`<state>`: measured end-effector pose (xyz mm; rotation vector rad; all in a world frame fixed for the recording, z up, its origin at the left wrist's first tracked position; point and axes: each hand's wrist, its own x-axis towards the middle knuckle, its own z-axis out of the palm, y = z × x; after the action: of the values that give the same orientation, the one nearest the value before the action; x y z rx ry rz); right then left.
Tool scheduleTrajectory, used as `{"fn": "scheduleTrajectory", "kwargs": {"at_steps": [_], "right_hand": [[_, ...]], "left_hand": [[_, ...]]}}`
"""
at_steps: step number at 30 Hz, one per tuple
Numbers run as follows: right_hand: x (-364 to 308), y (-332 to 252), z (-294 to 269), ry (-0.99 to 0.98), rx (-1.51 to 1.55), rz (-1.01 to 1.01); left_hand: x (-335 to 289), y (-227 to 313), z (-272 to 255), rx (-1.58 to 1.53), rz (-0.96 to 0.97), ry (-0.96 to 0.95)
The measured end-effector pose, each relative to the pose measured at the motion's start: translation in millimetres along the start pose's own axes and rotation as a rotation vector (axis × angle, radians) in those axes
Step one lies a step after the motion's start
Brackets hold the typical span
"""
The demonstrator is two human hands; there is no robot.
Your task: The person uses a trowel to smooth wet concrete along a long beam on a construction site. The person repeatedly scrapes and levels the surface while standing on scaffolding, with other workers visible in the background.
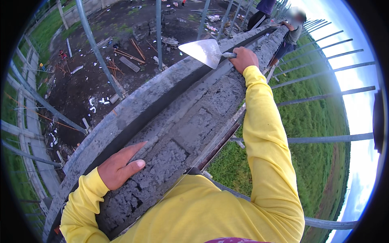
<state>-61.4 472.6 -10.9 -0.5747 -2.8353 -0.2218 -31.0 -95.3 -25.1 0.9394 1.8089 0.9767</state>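
My right hand (244, 59) is wrapped around the handle of a pointed masonry trowel (202, 52). The trowel's shiny metal blade points left, above the far side of a long block wall. Lower left, my left hand (121, 166) lies on that wall with its fingers stretched out and the thumb apart; its fingertips meet the grey edge strip. Rough grey mortar (162, 162) covers the blocks in front of me, with dark joints showing between them. A smooth ledge (170, 107) runs along the wall beyond the mortar.
Metal posts (95, 48) rise beyond the wall, and more bars (324, 139) stick out on the right over grass. Far below left lies dark ground with planks (129, 64) and debris. Two people are at the wall's far end, one in a grey-green shirt (292, 35).
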Motion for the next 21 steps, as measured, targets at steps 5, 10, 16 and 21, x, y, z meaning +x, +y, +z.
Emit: {"fn": "scheduleTrajectory", "kwargs": {"at_steps": [5, 10, 16, 21], "right_hand": [[0.7, -0.5, -0.7, -0.02, -0.027, 0.012], [0.4, 0.9, 1.7, 0.004, -0.023, 0.0], [1.1, -0.3, -0.7, -0.016, -0.005, -0.003], [-0.9, -0.5, -2.1, 0.002, -0.004, -0.014]], "left_hand": [[-0.9, 4.1, -0.5, -0.006, 0.008, -0.003], [-0.6, 5.5, -0.8, 0.006, 0.013, -0.003], [-0.9, 4.0, 0.1, 0.01, 0.031, 0.014], [-0.7, 0.3, 0.5, 0.032, 0.026, 0.015]]}}
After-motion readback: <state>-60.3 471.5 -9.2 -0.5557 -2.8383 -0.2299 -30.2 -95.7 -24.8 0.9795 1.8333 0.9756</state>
